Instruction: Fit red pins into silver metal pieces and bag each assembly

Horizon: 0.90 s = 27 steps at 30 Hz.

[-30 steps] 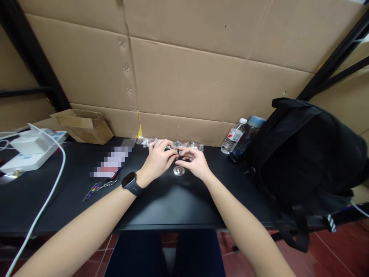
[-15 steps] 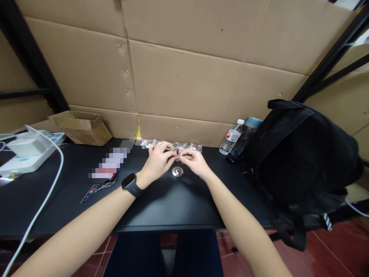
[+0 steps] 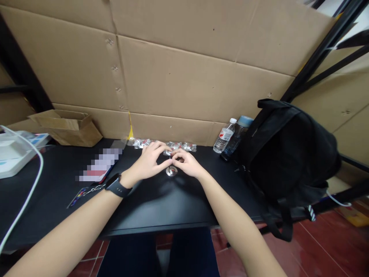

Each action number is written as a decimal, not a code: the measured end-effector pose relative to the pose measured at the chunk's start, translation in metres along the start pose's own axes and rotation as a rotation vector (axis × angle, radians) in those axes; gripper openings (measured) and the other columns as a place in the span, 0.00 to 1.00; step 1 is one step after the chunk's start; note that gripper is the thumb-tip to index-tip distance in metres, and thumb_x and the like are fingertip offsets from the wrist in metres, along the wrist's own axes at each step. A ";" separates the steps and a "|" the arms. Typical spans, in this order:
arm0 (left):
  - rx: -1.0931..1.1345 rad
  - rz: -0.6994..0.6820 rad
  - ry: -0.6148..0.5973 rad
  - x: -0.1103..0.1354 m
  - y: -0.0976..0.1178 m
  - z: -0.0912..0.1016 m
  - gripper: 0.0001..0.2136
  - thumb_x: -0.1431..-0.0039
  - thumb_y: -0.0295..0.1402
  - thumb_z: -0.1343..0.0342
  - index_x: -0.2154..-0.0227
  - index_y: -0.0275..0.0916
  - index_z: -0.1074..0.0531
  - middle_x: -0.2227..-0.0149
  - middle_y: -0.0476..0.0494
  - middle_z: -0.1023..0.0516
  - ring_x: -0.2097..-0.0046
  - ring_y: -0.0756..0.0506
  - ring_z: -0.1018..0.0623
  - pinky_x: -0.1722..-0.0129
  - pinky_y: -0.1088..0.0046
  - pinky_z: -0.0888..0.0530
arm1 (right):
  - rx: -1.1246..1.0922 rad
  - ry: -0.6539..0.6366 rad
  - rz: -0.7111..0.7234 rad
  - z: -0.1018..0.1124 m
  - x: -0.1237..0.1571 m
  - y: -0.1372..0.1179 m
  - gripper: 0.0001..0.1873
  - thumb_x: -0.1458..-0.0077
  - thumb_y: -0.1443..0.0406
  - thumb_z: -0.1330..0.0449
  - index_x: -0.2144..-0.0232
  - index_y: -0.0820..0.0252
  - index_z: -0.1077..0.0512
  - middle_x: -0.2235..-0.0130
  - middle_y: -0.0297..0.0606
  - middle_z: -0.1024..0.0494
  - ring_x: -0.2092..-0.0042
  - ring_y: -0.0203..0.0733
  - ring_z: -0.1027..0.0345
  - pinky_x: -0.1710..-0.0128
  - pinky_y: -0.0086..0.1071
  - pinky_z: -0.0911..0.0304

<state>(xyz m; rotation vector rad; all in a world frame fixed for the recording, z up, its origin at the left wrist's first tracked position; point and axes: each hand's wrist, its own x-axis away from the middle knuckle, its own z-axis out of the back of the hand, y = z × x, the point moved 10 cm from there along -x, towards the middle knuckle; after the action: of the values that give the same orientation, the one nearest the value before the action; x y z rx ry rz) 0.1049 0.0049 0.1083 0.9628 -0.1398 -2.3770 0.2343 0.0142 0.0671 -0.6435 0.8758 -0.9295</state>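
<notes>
My left hand [image 3: 153,159], with a black watch on its wrist, reaches in with thumb and forefinger curved around a small thing. My right hand [image 3: 186,162] pinches at the same spot, its fingertips meeting the left thumb. Only a thin, shiny sliver shows between the fingertips, and its kind is hidden. Just below them a round, shiny metal disc [image 3: 172,171] lies on the black table. Small clear plastic packets [image 3: 183,146] with red marks lie in a row behind the hands.
A water bottle [image 3: 224,138], a blue-lidded bottle [image 3: 241,130] and a black backpack [image 3: 291,165] stand on the right. On the left are a blurred-out flat item [image 3: 99,166], a keychain [image 3: 77,197], a paper bag [image 3: 69,129] and a white power strip [image 3: 14,157]. Cardboard [image 3: 178,84] walls the back.
The whole view has shifted, so things sit further left. My left hand's thumb and forefinger have spread further apart, and the red bit at the fingertips no longer shows.
</notes>
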 end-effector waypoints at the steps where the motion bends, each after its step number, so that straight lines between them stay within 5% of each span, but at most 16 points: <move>1: -0.013 -0.015 -0.060 0.001 -0.001 -0.006 0.19 0.37 0.47 0.43 0.47 0.46 0.28 0.46 0.41 0.27 0.44 0.37 0.31 0.42 0.55 0.37 | 0.004 -0.002 -0.008 0.000 0.000 0.001 0.11 0.42 0.58 0.35 0.71 0.59 0.23 0.49 0.42 0.27 0.52 0.44 0.28 0.60 0.34 0.30; 8: -0.063 -0.028 -0.199 0.008 -0.007 -0.025 0.17 0.40 0.47 0.41 0.51 0.48 0.25 0.47 0.42 0.25 0.44 0.35 0.31 0.43 0.51 0.38 | 0.021 0.010 -0.036 0.003 -0.001 0.011 0.09 0.43 0.60 0.35 0.71 0.59 0.22 0.49 0.42 0.28 0.55 0.42 0.28 0.60 0.34 0.30; 17: -0.039 0.011 -0.173 0.004 -0.008 -0.025 0.15 0.31 0.47 0.51 0.53 0.48 0.23 0.49 0.43 0.23 0.46 0.38 0.31 0.46 0.54 0.37 | 0.072 0.030 0.006 0.007 -0.001 0.006 0.06 0.44 0.63 0.36 0.71 0.59 0.22 0.50 0.42 0.28 0.54 0.42 0.28 0.59 0.34 0.32; 23: -0.063 -0.004 -0.189 0.007 -0.014 -0.028 0.12 0.40 0.43 0.40 0.55 0.50 0.21 0.50 0.44 0.24 0.44 0.36 0.31 0.44 0.53 0.37 | 0.060 0.050 0.001 0.010 -0.001 0.007 0.05 0.45 0.65 0.36 0.71 0.60 0.22 0.49 0.41 0.27 0.57 0.39 0.28 0.60 0.33 0.32; 27: -0.035 0.000 -0.139 0.005 -0.011 -0.023 0.12 0.36 0.43 0.44 0.53 0.49 0.22 0.49 0.44 0.24 0.45 0.37 0.31 0.43 0.53 0.37 | 0.103 0.051 0.017 0.012 -0.001 0.004 0.04 0.45 0.65 0.36 0.71 0.59 0.22 0.50 0.41 0.27 0.53 0.43 0.29 0.59 0.34 0.32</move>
<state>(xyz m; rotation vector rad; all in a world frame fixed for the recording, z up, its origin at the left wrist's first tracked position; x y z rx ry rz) 0.1123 0.0143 0.0848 0.7812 -0.1498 -2.4375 0.2456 0.0180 0.0700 -0.5251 0.8716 -0.9730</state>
